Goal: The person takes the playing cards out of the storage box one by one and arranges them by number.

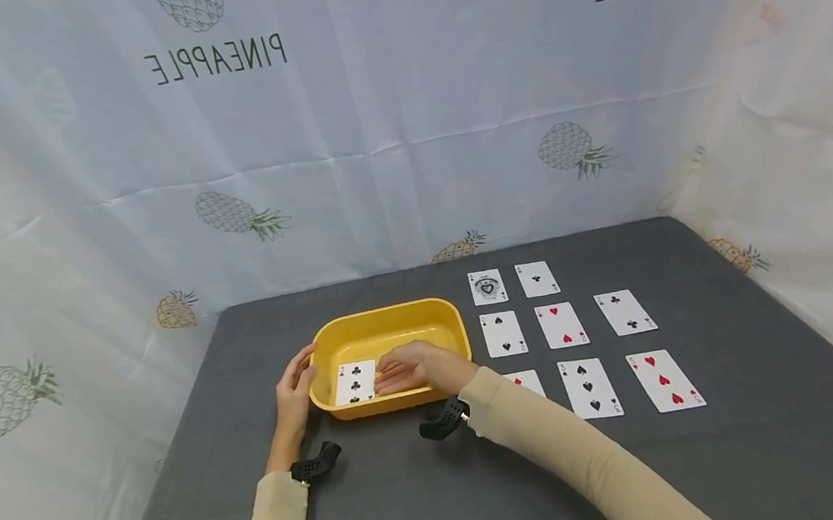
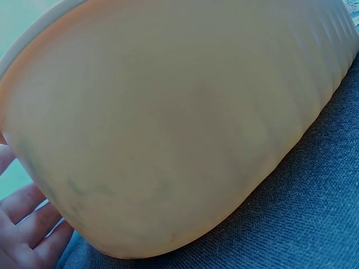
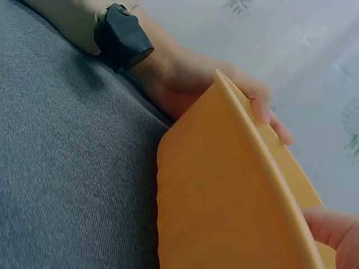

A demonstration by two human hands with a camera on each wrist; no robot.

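Observation:
A yellow plastic tub [image 1: 391, 308] stands on the grey table, and a three of clubs [image 1: 355, 381] lies face up inside it at the left. My left hand [image 1: 295, 389] grips the tub's left end, thumb over the rim and fingers against the outer wall. The left wrist view shows those fingers [image 2: 25, 224] beside the tub's wall [image 2: 168, 140]. My right hand [image 1: 412, 367] reaches into the tub, its fingers stretched out flat with the tips at the card's right edge. In the right wrist view the left hand [image 3: 224, 84] holds the rim of the tub [image 3: 224, 213].
Face-up cards lie in rows right of the tub: ace of spades [image 1: 488, 287], ace of clubs [image 1: 536, 278], two of spades [image 1: 503, 334], two of hearts [image 1: 562, 325], two of clubs [image 1: 625, 312], three of spades [image 1: 589, 388], three of hearts [image 1: 665, 380]. My right forearm half hides one red card [image 1: 526, 382]. Pineapple-print sheets wall the table.

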